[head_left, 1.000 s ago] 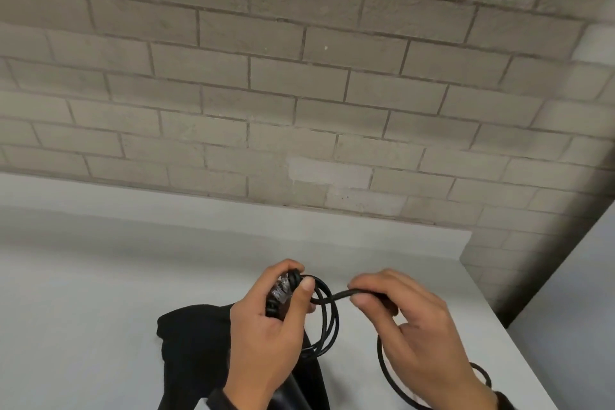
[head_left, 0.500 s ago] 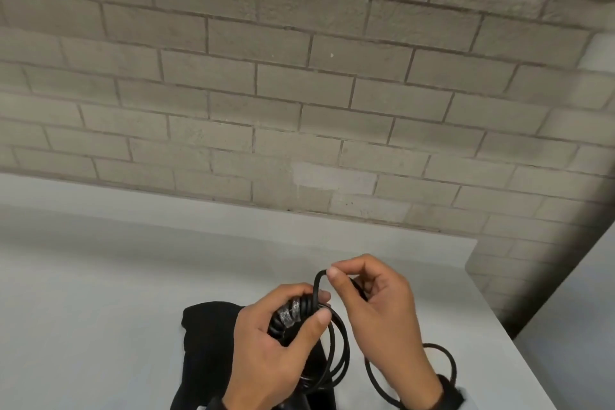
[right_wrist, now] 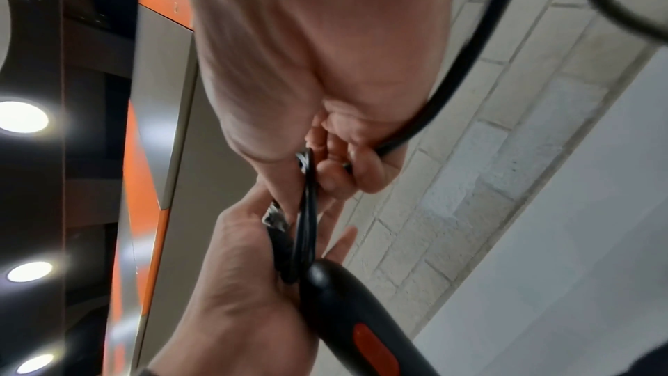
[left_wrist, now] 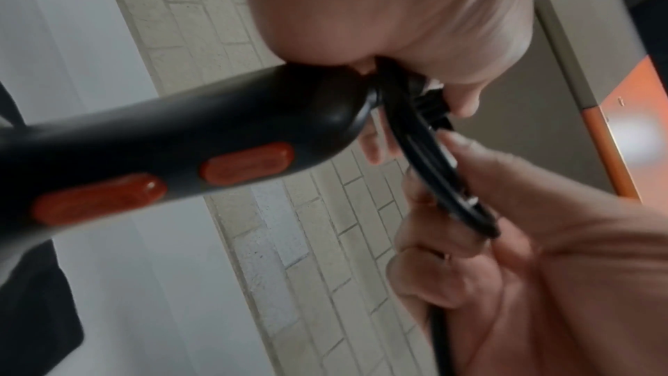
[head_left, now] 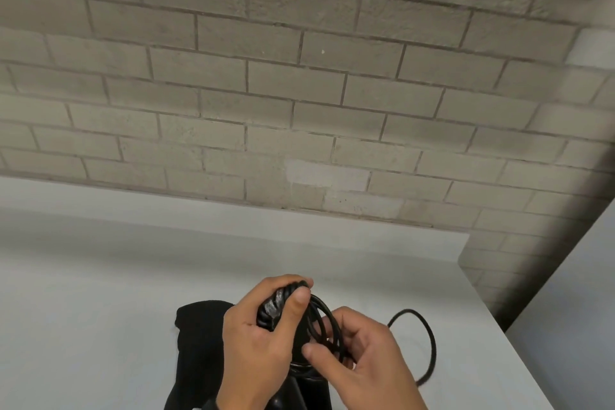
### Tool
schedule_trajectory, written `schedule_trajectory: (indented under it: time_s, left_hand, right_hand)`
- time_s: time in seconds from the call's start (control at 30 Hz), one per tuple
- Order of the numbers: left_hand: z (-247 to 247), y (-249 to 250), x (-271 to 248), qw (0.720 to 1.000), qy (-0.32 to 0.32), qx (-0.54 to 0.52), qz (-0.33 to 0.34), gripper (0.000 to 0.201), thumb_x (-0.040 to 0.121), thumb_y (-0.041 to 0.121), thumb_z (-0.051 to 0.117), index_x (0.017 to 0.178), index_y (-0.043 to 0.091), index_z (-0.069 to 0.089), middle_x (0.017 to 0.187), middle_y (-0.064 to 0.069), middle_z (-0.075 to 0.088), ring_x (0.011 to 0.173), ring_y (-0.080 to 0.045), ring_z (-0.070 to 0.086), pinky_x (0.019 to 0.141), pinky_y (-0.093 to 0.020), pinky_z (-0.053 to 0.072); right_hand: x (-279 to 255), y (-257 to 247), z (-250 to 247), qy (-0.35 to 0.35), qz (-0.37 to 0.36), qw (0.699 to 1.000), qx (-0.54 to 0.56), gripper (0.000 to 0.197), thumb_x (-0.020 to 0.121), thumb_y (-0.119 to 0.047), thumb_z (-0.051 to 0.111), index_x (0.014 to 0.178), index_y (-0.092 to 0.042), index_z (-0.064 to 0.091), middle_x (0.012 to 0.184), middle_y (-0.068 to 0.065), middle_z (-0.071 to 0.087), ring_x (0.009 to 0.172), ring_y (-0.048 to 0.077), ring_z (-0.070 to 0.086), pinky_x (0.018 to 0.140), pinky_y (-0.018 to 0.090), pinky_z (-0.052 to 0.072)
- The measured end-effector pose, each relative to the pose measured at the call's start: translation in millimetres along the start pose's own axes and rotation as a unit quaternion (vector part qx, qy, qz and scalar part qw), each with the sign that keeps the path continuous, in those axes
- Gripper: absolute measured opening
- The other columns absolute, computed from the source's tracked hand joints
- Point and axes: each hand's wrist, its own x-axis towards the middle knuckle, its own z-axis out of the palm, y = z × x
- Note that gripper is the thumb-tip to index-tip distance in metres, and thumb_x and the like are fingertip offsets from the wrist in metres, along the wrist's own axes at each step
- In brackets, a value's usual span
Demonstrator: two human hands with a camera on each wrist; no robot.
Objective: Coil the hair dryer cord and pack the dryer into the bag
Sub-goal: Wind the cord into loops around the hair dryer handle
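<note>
- Above the white table [head_left: 100, 309], close to its near right corner, both hands work at the butt end of the hair dryer [left_wrist: 162, 147], held clear of the surface.
- The left hand [head_left: 256, 339] is closed round the end of the dryer's handle, thumb pressed over the ribbed strain relief and the finished loops of cord [head_left: 324, 326]; I judge this pins the coil so the turns cannot spring apart.
- The right hand [head_left: 366, 363] pinches the same loops from the other side, thumb and fingertips clamped on them. The slack cord runs through this hand and swings out in a wide arc to the right, which suggests this hand feeds and lays each new turn.
- From the left wrist view, the dryer's black handle with two orange switches points away from the coil, its body hanging down toward the person; holding it by the cord end keeps the winding point fixed.
- The black bag [head_left: 199, 336] lies on the table directly under the hands, touching neither as far as I can tell; whether its mouth is open is not visible. Its place right below likely saves a reach when packing.
- By my reading, coiling is partly done: a long loop remains loose, and the plug is out of sight.
</note>
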Motion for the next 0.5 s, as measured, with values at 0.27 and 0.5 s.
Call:
schedule_trajectory:
  time_s: [0.27, 0.5]
  left_hand:
    - [0, 13, 6, 0.991, -0.063, -0.038, -0.112, 0.015, 0.075, 0.04, 0.07, 0.084, 0.032, 0.079, 0.085, 0.008, 0.077, 0.082, -0.004, 0.071, 0.071, -0.013, 0.052]
    - [14, 12, -3, 0.995, 0.053, -0.015, -0.079, 0.013, 0.078, 0.036, 0.07, 0.081, 0.024, 0.075, 0.064, -0.002, 0.07, 0.06, -0.005, 0.066, 0.06, -0.009, 0.048]
  right_hand:
    - [6, 0, -15, -0.029, -0.063, 0.991, -0.118, 0.015, 0.079, -0.025, 0.074, 0.088, -0.035, 0.068, 0.09, -0.011, 0.064, 0.095, 0.004, 0.06, 0.083, 0.01, 0.041]
    - [5, 33, 21, 0.292, -0.286, 0.868, -0.283, 0.028, 0.07, -0.024, 0.079, 0.097, -0.027, 0.07, 0.097, -0.008, 0.059, 0.082, 0.013, 0.06, 0.068, 0.019, 0.048]
